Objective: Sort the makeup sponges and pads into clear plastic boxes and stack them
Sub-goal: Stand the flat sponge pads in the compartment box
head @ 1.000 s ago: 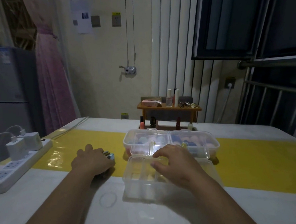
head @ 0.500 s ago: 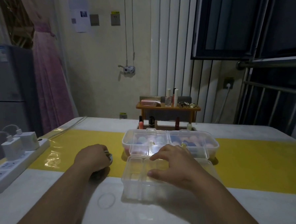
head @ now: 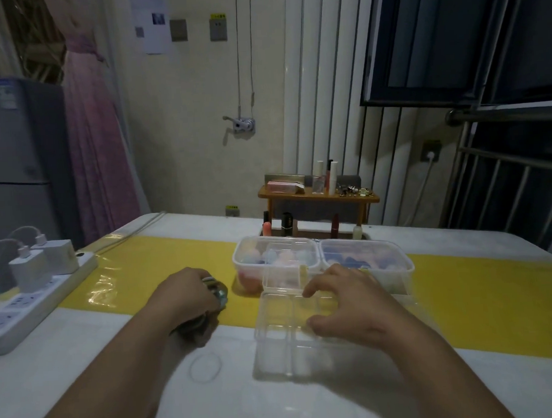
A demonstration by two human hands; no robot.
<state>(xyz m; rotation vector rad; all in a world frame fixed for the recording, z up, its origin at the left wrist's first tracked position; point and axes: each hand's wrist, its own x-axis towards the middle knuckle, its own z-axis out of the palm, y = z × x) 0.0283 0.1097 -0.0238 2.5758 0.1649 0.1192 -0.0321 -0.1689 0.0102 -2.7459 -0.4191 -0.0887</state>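
Sorting looks well advanced, judging from how things lie. 2 clear boxes sit side by side on the yellow strip [head: 483, 281] of the worktop [head: 84, 362]. The left box [head: 276, 263] and the right box [head: 367, 261] each hold a blurred jumble of pale pink, blue and peach shapes, most likely the sponges and pads; single pieces cannot be told apart in the dim light.

Just in front of those 2 boxes lies a third clear piece, a divided tray [head: 290, 329] with several compartments, all seemingly empty. It touches the front of the boxes, and a small raised clear section of it stands against the left box. Whether it is a lid or a further box cannot be told.

The right hand [head: 353, 304] rests on top of the tray, fingers [head: 314, 290] spread and bent, thumb at the near edge, pressing or steadying rather than pinching.

To the left of the tray, the left hand [head: 185, 296] is curled over a dark bundle [head: 215, 295] with metallic glints; its fingers are hidden, so their state cannot be told, nor what the bundle is.

A thin ring [head: 205, 367] lies in front of the tray, toward the left. A power strip [head: 33, 304] sits far left of it.

What seems left: filling or fitting the tray, then stacking. Nothing is stacked yet.
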